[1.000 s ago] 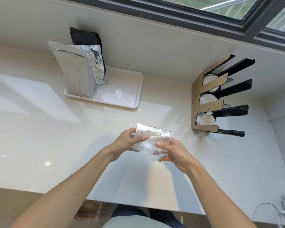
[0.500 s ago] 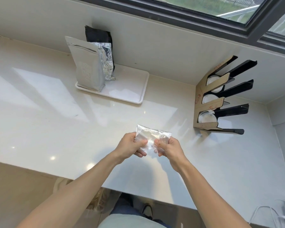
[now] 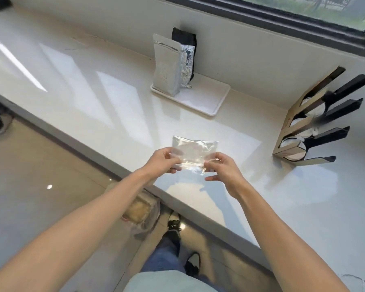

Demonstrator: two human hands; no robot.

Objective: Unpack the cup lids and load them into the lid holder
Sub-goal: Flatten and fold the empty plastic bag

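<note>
Both hands up over the worktop (image 3: 93, 85) edge. Left hand (image 3: 163, 160) pinches the left side of the clear lid packet (image 3: 193, 150); right hand (image 3: 223, 168) pinches its lower right corner, other fingers loose. Lid holder (image 3: 299, 131) sits right, well apart, white lids in its slots. Foil bags (image 3: 173, 64) upright on tray (image 3: 211, 102).

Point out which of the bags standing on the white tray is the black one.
The black bag stands at the back against the wall, behind the taller pale bag.
</note>
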